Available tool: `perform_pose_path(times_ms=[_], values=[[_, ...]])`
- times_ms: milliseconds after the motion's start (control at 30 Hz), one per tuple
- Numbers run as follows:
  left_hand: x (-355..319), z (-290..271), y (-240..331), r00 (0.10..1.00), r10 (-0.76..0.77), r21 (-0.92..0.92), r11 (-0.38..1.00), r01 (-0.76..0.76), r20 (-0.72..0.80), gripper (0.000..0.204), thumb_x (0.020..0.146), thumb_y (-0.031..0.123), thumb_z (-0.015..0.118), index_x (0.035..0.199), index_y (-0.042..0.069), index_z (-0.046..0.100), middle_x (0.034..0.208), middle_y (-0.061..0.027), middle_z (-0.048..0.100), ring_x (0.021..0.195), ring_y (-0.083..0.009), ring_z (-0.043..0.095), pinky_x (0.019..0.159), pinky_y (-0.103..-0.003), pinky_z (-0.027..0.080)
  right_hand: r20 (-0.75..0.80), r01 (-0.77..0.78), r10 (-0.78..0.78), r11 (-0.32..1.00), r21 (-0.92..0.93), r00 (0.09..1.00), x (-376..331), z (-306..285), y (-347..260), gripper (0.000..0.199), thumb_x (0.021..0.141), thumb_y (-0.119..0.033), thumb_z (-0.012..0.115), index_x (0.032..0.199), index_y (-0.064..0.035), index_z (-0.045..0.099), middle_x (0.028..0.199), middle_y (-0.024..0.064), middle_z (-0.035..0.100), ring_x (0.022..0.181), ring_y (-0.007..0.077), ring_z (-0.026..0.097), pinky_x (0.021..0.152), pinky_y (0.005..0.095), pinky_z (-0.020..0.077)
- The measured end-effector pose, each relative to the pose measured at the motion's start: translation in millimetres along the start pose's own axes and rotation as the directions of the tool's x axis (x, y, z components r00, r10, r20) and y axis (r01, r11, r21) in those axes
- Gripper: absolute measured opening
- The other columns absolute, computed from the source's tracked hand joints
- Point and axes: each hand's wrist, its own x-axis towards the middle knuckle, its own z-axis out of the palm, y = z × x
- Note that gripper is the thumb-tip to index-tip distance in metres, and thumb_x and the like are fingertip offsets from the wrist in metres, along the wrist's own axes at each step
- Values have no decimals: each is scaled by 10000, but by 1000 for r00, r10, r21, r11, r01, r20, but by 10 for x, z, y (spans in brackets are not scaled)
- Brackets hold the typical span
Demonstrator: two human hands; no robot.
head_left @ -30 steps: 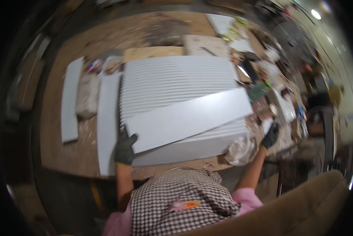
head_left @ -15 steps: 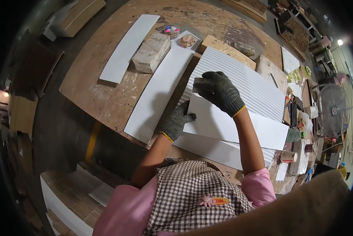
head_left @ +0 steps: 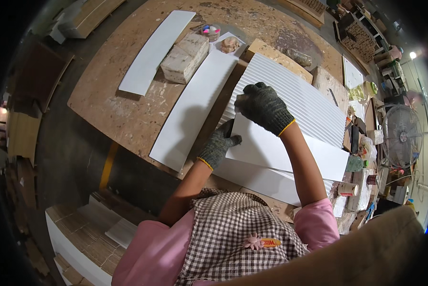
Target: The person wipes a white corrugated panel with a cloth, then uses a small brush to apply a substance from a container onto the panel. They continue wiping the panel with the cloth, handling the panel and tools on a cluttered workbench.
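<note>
Dark knitted gloves with yellow cuffs cover both my hands. My left hand point(head_left: 218, 147) grips the left end of a smooth white board point(head_left: 295, 148), thumb on top and fingers partly hidden at its edge. My right hand point(head_left: 265, 107) is closed over a small dark grey pad point(head_left: 241, 104), like a piece of sandpaper, just above the same end of the board. That board lies on a stack of white ribbed panels point(head_left: 290, 88). Another white board point(head_left: 252, 178) sticks out on the near side.
Left of the stack lies a long white board point(head_left: 190, 114), then a paint-stained block point(head_left: 184, 58) and a further white strip point(head_left: 157, 52). A clear tub point(head_left: 210, 31) stands behind. A paper cup point(head_left: 348, 189) and a fan point(head_left: 402, 133) are on the right.
My right hand has shifted slightly left, and its fingers now cover more of the grey pad. The left hand keeps its hold at the board's end.
</note>
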Motion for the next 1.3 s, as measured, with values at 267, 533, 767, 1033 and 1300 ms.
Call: perform_pose_path(times_ms=[267, 533, 767, 1033, 1300], values=[[19, -6, -36, 997, 75, 17, 997, -75, 10, 539, 823, 146, 693, 1312, 17, 506, 1149, -103, 628, 1020, -192, 576, 914, -317, 446, -27, 23, -22, 999, 37, 999, 3, 55, 32, 117, 782, -243, 614, 798, -145, 675, 844, 109, 606, 856, 317, 593, 730, 424, 506], [69, -34, -202, 998, 42, 143, 989, -36, -39, 534, 818, 144, 698, 1302, 13, 513, 1156, -102, 628, 1028, -195, 575, 916, -320, 446, 15, -69, 68, 996, 60, 998, -22, 30, -130, 94, 766, -209, 627, 796, -123, 650, 863, 108, 604, 864, 308, 587, 732, 417, 505], [17, -20, -136, 1000, -1, -24, 1000, 0, -22, 571, 810, 142, 696, 1322, -4, 489, 1228, -123, 589, 1103, -211, 541, 971, -326, 409, -164, -99, 116, 989, 108, 980, -99, -31, -103, 80, 771, -169, 613, 791, -117, 670, 866, 117, 611, 861, 315, 588, 725, 417, 501], [66, -7, -241, 999, 43, 91, 995, -44, 9, 666, 800, 100, 653, 1399, -24, 390, 1380, -136, 475, 1280, -238, 417, 1073, -335, 316, -122, -183, 567, 452, 873, 814, -582, 307, 317, 185, 824, -95, 675, 1002, -85, 722, 949, 73, 694, 855, 182, 649, 769, 298, 523], [131, -37, -207, 999, 22, 28, 999, -21, -38, 560, 815, 17, 562, 1359, -31, 438, 1142, -102, 581, 955, -184, 561, 840, -300, 474, 258, 567, 570, -818, 92, 780, -1699, 523, 173, 229, 912, -89, 606, 1138, -54, 589, 978, 98, 638, 751, 154, 610, 656, 235, 556]])
